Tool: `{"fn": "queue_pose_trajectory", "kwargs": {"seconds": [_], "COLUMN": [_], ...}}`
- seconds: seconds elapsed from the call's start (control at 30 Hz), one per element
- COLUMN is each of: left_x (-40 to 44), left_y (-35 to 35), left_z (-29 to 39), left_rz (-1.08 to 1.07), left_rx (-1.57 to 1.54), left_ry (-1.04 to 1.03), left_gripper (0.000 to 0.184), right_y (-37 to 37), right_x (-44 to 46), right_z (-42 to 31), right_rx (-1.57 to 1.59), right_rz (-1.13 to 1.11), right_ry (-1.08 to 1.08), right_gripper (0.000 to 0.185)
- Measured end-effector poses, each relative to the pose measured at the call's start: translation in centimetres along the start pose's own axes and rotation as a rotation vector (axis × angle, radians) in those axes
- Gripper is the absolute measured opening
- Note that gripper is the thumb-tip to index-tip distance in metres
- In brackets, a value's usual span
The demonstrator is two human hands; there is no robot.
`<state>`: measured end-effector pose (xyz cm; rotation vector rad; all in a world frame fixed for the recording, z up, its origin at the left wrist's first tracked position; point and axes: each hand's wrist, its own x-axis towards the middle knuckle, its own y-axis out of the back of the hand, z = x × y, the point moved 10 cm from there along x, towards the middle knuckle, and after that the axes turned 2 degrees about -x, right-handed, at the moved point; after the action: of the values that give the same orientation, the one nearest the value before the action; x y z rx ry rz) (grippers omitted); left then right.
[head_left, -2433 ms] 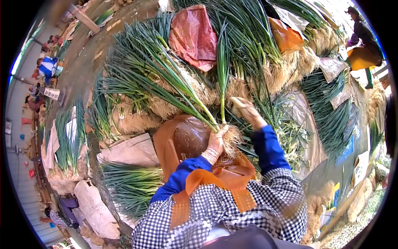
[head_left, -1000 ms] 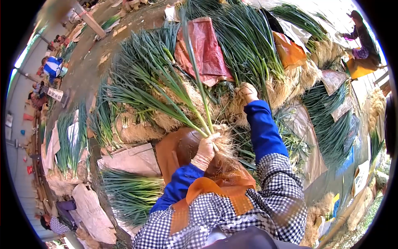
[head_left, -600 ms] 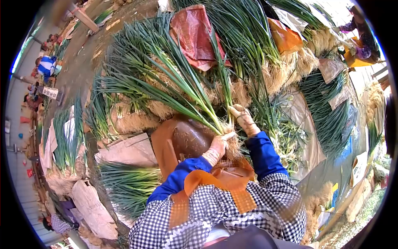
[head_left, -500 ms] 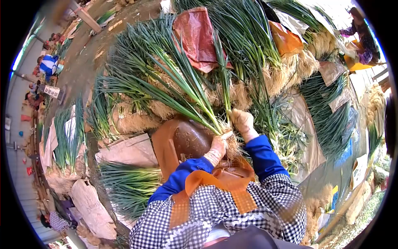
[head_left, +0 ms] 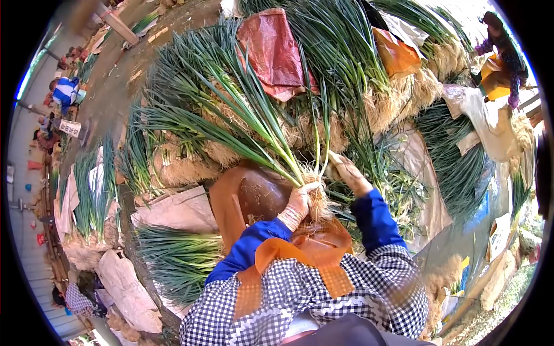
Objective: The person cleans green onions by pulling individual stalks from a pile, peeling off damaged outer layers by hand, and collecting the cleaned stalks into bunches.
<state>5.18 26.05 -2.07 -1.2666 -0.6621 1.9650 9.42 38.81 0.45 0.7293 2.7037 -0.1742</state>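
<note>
My left hand [head_left: 297, 206] is wrapped round the root end of a bunch of green onions [head_left: 280, 147], whose long leaves fan up and to the left. Pale tangled roots [head_left: 321, 203] stick out past its fingers. Two thinner stalks [head_left: 318, 138] stand apart on the bunch's right side. Close by them is my right hand [head_left: 350, 175], its fingers stretched out and the tips near the stalk bases; whether they touch is unclear. Under the hands lies a brown plastic apron [head_left: 234, 202] over my lap.
Large heaps of green onions [head_left: 190, 81] lie ahead, roots toward me, partly covered by a red plastic sheet [head_left: 271, 52] and an orange one [head_left: 398, 52]. Loose trimmings [head_left: 404, 202] lie to the right. Another bundle [head_left: 179, 262] is at left. A person [head_left: 502, 57] works at the far right.
My right hand has opened from its grip on the stalks and moved slightly right and down. Those stalks now stand more separated. My left hand keeps its hold. The far-right person has shifted.
</note>
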Motion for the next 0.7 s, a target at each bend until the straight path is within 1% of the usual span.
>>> {"fn": "queue_pose_trajectory", "kwargs": {"seconds": [0.07,0.1,0.13,0.2,0.23,0.27,0.33,0.37,0.4,0.47,0.5,0.53,0.57,0.6,0.63,0.67,0.7], "left_x": [0.2,-0.1,-0.4,-1.0,-0.8,-0.8,-1.6,-1.1,-2.2,0.6,0.4,0.2,0.1,0.3,0.3,0.5,0.4], "left_y": [0.8,0.5,0.0,-0.2,-0.3,-0.3,-1.9,0.0,-1.0,3.0,2.9,2.0,1.7,1.6,1.5,1.5,1.4], "left_z": [-0.7,-0.7,-0.7,-1.5,-1.8,-2.1,-1.3,-1.1,-0.2,0.2,0.7,1.1,1.0,1.0,1.5,0.6,-0.5], "left_rz": [-0.059,-0.094,-0.128,-0.173,-0.213,-0.247,-0.360,-0.105,0.052,0.074,0.129,0.114,0.114,0.115,0.114,0.059,0.007], "left_rx": [0.023,-0.011,-0.052,-0.185,-0.223,-0.261,-0.290,-0.213,-0.159,0.106,0.289,0.407,0.410,0.415,0.413,0.251,0.090], "left_ry": [0.043,0.068,0.094,0.195,0.217,0.239,0.276,0.169,0.135,-0.070,-0.160,-0.269,-0.284,-0.306,-0.311,-0.192,-0.071], "left_gripper": [0.023,0.025,0.026,0.037,0.037,0.038,0.023,0.022,0.021,0.026,0.032,0.030,0.027,0.025,0.025,0.022,0.020], "right_y": [-1.3,-3.0,-4.1,-4.0,-6.0,-6.5,-5.7,-4.6,-3.0,-0.8,-1.1,-1.3,-1.6,-2.1,-2.2,-3.3,-4.7], "right_x": [2.6,4.3,1.4,4.9,5.1,5.0,5.7,6.9,7.3,6.5,6.8,6.4,5.9,5.1,5.2,4.9,5.7], "right_z": [0.9,0.9,-3.6,-1.3,-2.8,-2.9,-3.9,-2.0,-1.0,-1.7,-2.1,-1.1,-0.2,-1.3,-2.1,-1.1,0.0], "right_rx": [0.329,0.832,1.081,1.058,1.142,1.146,1.010,0.782,0.396,-0.012,0.267,0.430,0.594,0.255,0.004,0.233,0.491], "right_rz": [0.146,-0.017,0.340,-0.021,-0.208,-0.185,-0.143,0.029,0.168,0.448,0.528,0.529,0.536,0.511,0.429,0.317,0.177], "right_ry": [-0.156,-0.084,-0.199,0.106,0.098,0.069,0.293,0.113,0.004,0.079,0.207,0.199,0.192,0.067,0.026,-0.063,0.001], "right_gripper": [0.054,0.056,0.060,0.061,0.057,0.045,0.040,0.041,0.040,0.037,0.035,0.039,0.042,0.046,0.049,0.048,0.047]}}
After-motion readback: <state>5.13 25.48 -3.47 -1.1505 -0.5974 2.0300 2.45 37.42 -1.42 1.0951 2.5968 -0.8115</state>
